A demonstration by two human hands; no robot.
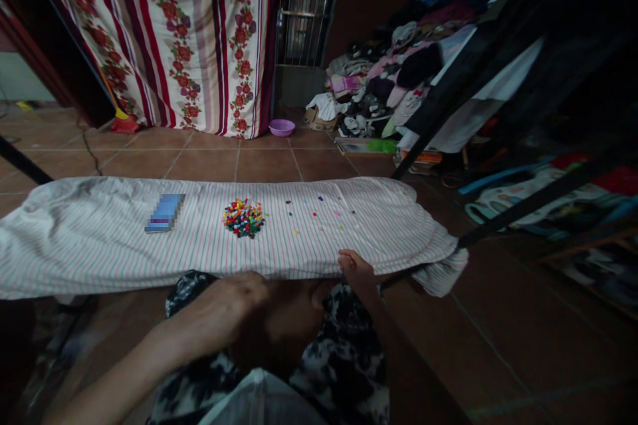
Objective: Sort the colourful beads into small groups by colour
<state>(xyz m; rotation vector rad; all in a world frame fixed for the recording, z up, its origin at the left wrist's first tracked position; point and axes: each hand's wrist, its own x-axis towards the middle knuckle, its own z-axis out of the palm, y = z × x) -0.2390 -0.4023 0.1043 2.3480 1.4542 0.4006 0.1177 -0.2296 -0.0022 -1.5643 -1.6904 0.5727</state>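
Head view — bead pile (244, 218) lies beyond the left hand (242, 295), scattered beads (314, 214) beyond the right hand (357, 268) — both curled, grasp unclear.

Left hand (244, 299) curls by the striped cloth (124, 252), right hand (357, 268) at its near edge; beyond, a colourful bead pile (243, 218), loose beads (337, 213) scattered rightward!
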